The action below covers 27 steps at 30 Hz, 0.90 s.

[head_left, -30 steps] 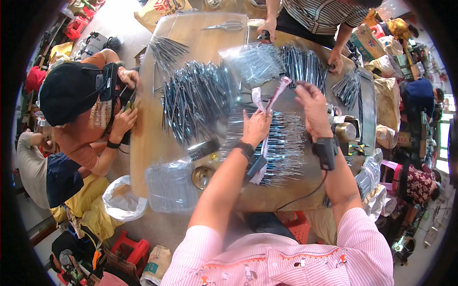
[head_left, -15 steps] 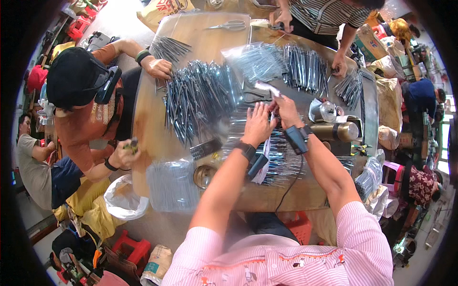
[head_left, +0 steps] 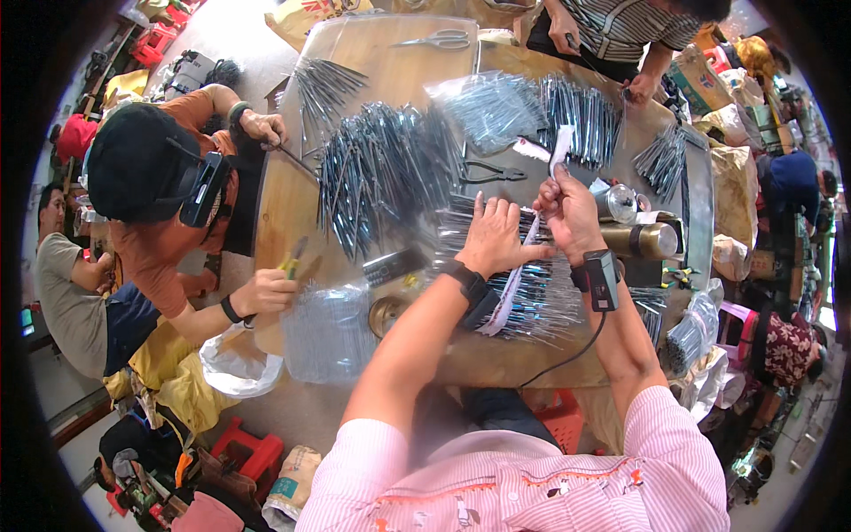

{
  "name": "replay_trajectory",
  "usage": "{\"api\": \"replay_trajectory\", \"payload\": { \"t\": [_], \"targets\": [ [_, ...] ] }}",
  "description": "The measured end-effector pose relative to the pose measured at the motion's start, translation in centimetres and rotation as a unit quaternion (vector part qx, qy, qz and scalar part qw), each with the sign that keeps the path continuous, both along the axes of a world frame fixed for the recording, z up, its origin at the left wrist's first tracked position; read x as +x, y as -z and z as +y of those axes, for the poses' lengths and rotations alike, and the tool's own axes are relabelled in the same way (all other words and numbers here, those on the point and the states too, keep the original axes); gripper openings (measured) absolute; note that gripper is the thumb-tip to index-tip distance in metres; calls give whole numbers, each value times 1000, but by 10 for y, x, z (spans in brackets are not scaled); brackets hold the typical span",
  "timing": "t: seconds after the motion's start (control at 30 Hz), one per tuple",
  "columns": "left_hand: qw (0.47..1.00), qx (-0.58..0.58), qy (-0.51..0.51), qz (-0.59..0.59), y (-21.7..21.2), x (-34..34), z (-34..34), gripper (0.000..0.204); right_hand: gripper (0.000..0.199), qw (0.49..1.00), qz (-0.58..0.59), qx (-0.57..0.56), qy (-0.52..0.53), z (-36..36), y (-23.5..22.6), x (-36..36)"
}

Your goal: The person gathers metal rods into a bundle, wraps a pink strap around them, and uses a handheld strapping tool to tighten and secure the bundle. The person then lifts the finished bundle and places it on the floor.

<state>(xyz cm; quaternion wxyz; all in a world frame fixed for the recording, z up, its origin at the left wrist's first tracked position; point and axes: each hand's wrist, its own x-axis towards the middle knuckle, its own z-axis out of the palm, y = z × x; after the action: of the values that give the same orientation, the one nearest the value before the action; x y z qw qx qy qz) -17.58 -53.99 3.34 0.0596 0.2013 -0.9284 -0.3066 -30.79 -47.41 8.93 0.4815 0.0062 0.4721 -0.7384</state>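
Observation:
A pile of thin metal rods [head_left: 550, 297] lies on the table in front of me, with a white cloth strip [head_left: 507, 297] running across it. Spread over the far part of this pile is my left hand [head_left: 492, 238], fingers apart and pressing on the rods. Closed around the strip's far end is my right hand [head_left: 569, 211]; a white tail sticks up above the fist. Just beyond my hands a pair of pliers [head_left: 496, 173] lies with its handles apart. Part of the strip is hidden between my two hands.
Larger rod heaps [head_left: 377, 173] lie left, with clear plastic bags [head_left: 328, 328] and a dark remote-like object [head_left: 396, 265] nearby. A metal flask [head_left: 651, 240] stands right. One co-worker's hand [head_left: 270, 291] holds yellow-handled cutters; another co-worker [head_left: 612, 35] works across the table. Scissors [head_left: 443, 39] lie far back.
My right hand has moved right, drawing the strip's end with it. My left hand has spread flat on the rods. The left co-worker's hand with the cutters has come over the table edge.

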Motion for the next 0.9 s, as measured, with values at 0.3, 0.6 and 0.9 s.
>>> {"api": "replay_trajectory", "payload": {
  "t": [0.3, 0.6, 0.9],
  "targets": [
    [997, -18, 57, 43, -14, 33, -2, 112, 16, 999, -14, -40, -18, 12, -25, 21],
    [967, -65, -161, 188, -36, 66, -48, 15, 19, 997, 39, -59, -24, 28, -36, 36],
    [985, 96, -84, -114, 32, 115, -116, 28, 23, 998, 44, -44, -18, 26, -32, 33]
  ]
}}
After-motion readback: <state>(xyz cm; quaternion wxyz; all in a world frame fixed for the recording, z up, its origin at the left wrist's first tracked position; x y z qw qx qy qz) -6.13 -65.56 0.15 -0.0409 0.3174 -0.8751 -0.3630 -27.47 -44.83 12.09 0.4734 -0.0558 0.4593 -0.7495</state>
